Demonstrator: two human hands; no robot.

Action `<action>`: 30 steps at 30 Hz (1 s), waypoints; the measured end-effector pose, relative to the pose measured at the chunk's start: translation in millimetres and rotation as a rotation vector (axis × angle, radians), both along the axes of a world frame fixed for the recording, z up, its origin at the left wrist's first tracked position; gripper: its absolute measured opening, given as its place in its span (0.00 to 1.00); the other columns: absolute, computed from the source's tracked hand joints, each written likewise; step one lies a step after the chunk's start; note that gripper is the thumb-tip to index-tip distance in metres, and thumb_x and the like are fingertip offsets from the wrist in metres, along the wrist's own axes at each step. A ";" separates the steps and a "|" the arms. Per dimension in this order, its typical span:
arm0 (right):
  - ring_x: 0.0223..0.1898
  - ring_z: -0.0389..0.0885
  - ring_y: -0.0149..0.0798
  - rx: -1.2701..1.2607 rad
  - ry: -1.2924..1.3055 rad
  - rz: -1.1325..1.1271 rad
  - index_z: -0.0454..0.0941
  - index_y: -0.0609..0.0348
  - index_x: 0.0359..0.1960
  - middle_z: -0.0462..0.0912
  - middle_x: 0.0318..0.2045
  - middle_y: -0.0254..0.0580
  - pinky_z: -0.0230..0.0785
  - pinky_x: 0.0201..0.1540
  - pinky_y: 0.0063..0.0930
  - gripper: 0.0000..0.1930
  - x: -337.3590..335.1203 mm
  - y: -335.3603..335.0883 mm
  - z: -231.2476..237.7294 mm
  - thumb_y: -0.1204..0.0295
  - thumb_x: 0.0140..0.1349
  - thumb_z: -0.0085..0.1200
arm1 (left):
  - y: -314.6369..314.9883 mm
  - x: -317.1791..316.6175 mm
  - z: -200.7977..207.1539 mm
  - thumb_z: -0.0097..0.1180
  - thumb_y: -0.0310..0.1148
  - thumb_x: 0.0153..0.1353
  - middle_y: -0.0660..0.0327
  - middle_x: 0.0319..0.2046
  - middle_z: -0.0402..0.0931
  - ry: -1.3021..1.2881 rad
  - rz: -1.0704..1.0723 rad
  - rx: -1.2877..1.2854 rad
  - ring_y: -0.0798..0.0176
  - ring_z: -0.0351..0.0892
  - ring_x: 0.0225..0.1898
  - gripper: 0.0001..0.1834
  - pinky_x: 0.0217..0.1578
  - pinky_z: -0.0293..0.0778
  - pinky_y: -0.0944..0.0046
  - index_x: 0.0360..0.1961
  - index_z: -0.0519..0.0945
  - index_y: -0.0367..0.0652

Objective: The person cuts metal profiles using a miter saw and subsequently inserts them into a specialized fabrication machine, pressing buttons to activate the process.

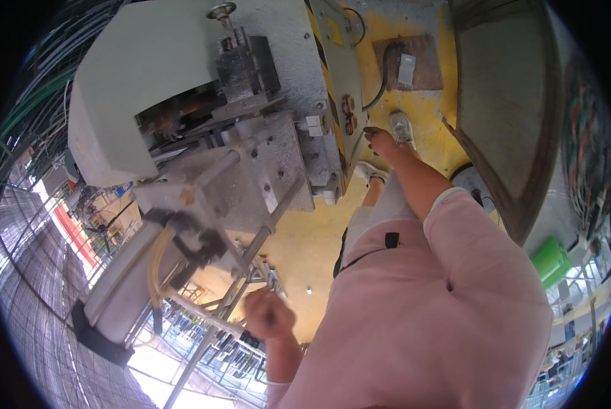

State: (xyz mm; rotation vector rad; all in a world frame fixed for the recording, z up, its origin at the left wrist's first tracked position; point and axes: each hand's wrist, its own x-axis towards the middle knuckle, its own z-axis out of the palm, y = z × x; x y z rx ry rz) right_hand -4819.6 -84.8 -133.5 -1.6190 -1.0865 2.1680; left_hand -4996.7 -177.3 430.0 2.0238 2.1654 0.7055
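My left hand (pixel 270 312) is raised low in the picture beside the machine's metal rods. It is closed and smeared by motion. A dark spot shows in the fist, too blurred to name. My right hand (pixel 382 142) reaches forward, close to the machine's control panel with red push buttons (pixel 349 114). Its fingers are curled together, with something small and dark at their tips that I cannot make out. Whether this hand touches the panel is not visible. To the left stands the large grey machine (pixel 125 88), with a dusty metal plate (pixel 264 163) and a cylinder (pixel 125 293) on rods.
A pale hose (pixel 157 269) loops by the cylinder. On the yellow floor (pixel 295 252), my shoes (pixel 401 127) stand near a brown plate with a pedal-like box (pixel 406 70) and a black cable. A grey panel (pixel 506 88) rises at the right, with a green container (pixel 551 262) beyond.
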 end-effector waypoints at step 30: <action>0.40 0.79 0.39 -0.032 0.000 -0.264 0.80 0.60 0.52 0.84 0.39 0.43 0.69 0.45 0.30 0.18 -37.6 107.1 101.2 0.65 0.66 0.48 | -206.8 -54.0 -135.7 0.51 0.34 0.68 0.60 0.45 0.83 -0.750 1.130 -1.131 0.67 0.83 0.40 0.18 0.36 0.75 0.67 0.56 0.76 0.41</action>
